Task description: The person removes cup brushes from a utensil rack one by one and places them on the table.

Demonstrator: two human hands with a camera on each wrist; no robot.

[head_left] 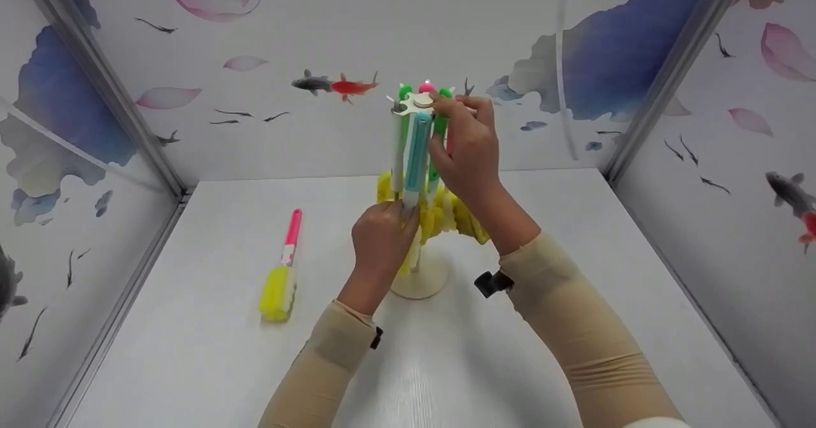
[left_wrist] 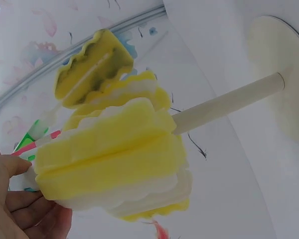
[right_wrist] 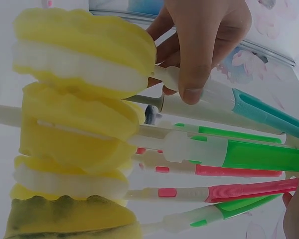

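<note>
A stand with a round cream base (head_left: 417, 281) and a notched white top (head_left: 411, 104) carries several sponge brushes hanging by their handles. My left hand (head_left: 382, 233) pinches the white neck of a sponge brush with a teal handle (head_left: 418, 154), held upright against the stand's near side. In the right wrist view, the left thumb and fingers grip that neck just beside the yellow-and-white sponge head (right_wrist: 84, 55). My right hand (head_left: 468, 144) grips the stand's top edge with bent fingers. Its fingertips partly hide the handles behind.
Another sponge brush, with a pink handle (head_left: 293, 227) and yellow head (head_left: 276, 294), lies on the white table (head_left: 210, 364) at the left. Green-handled (right_wrist: 264, 154) and pink-handled brushes (right_wrist: 249, 189) hang around the pole (left_wrist: 229, 102). Patterned panels (head_left: 306, 141) enclose the back and sides.
</note>
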